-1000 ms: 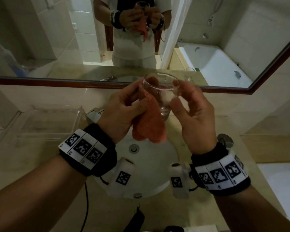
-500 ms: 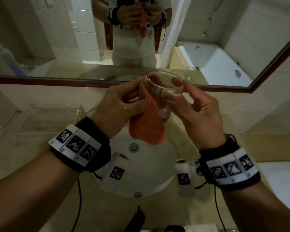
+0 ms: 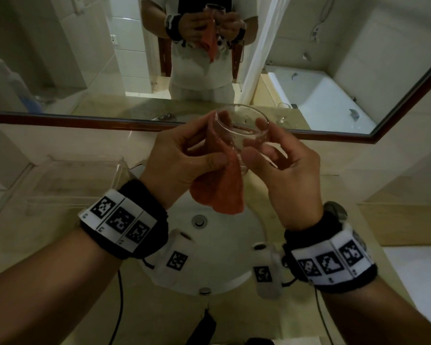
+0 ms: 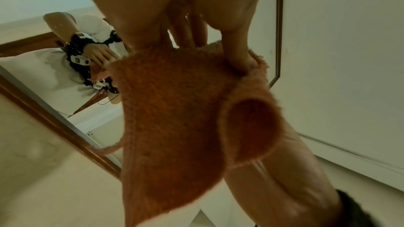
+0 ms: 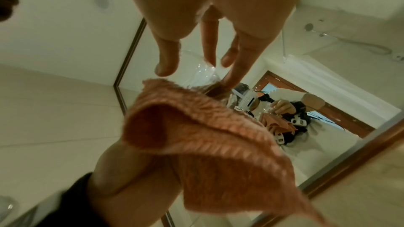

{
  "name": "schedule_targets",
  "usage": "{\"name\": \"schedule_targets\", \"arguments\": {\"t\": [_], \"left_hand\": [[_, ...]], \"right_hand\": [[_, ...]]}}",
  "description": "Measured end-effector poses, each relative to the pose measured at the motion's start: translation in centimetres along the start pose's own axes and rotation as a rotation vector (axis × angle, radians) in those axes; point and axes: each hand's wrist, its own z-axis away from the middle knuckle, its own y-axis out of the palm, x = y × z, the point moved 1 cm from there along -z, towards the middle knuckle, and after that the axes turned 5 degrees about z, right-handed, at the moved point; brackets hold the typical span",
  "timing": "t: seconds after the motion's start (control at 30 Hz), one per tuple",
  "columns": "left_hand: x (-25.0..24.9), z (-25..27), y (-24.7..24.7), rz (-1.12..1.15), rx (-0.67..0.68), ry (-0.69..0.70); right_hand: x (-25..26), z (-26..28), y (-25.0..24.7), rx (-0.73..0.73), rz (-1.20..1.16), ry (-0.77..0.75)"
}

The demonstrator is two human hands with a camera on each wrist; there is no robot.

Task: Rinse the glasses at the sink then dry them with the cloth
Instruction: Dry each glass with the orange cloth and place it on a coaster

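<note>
A clear drinking glass (image 3: 241,128) is held up over the round white sink (image 3: 224,257), tilted with its mouth towards the mirror. My right hand (image 3: 271,155) grips it from the right, thumb below and fingertips at the rim. My left hand (image 3: 197,155) pinches an orange cloth (image 3: 219,188) against the glass's left side; the rest of the cloth hangs down. In the left wrist view the orange cloth (image 4: 181,118) fills the middle and hides the glass. In the right wrist view the glass (image 5: 205,73) shows wet behind my fingers, above the cloth (image 5: 207,141).
A clear plastic tray (image 3: 67,180) sits on the beige counter to the left of the sink. A second stemmed glass (image 3: 283,115) stands at the back right by the mirror (image 3: 85,58). The drain (image 3: 199,220) lies below the hands. A tap knob (image 3: 335,211) sits at the right.
Both hands have turned the glass and tipped it further towards the mirror. My left thumb has slid along the cloth on the glass. The wrists have dropped slightly.
</note>
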Motion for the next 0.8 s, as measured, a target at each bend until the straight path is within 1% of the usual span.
{"name": "schedule_targets", "arguments": {"t": [0.13,0.23,0.3,0.37,0.43,0.53,0.63,0.8], "left_hand": [[-0.4,-0.1,-0.7,0.01,0.022,-0.024],[-0.5,0.0,-0.9,0.015,0.019,-0.024],[-0.3,0.2,-0.9,0.034,0.012,-0.022],[0.0,0.4,-0.8,0.05,-0.005,-0.003],[-0.1,0.6,-0.4,0.058,-0.027,0.016],[-0.4,0.9,0.3,0.01,-0.022,0.046],[-0.8,1.1,0.7,0.012,0.014,0.046],[-0.9,1.0,1.1,0.031,0.081,0.013]], "right_hand": [[-0.4,-0.6,-0.8,0.122,-0.062,0.025],[-0.5,-0.5,-0.5,0.192,-0.121,0.043],[-0.6,-0.3,-0.3,0.205,-0.08,-0.002],[-0.8,0.1,-0.2,0.185,-0.017,-0.041],[-1.0,0.5,0.1,0.177,0.029,-0.038],[-0.7,0.9,0.4,0.186,0.067,-0.042],[-0.4,0.8,-0.1,0.206,-0.027,-0.009],[-0.9,1.0,-1.4,0.307,-0.308,0.155]]}}
